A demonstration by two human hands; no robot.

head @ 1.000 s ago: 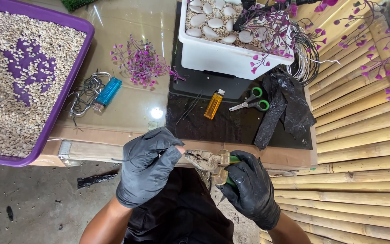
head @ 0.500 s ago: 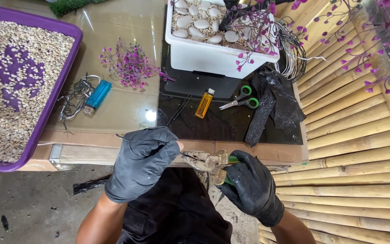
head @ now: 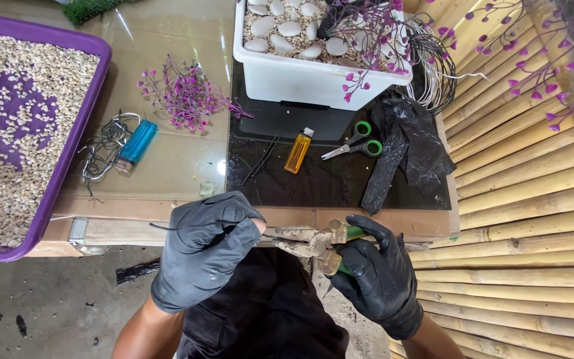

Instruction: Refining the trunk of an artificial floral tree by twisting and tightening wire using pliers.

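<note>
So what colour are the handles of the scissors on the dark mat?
Green, on the small metal scissors; the head view shows them clearly.

Hands: left (head: 204, 249), right (head: 377, 276) in black glossy rubber gloves, cuffs at wrists; forearms bare; black garment below.

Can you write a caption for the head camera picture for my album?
Black-gloved right hand grips pliers on thin wire pinched by left hand.

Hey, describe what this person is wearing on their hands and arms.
Both hands wear snug black gloves with a slightly shiny, creased surface: the left hand and the right hand. Each glove ends at the wrist. The forearms below are bare, with no sleeves, watch or jewellery visible. No markings show on the gloves.
</note>
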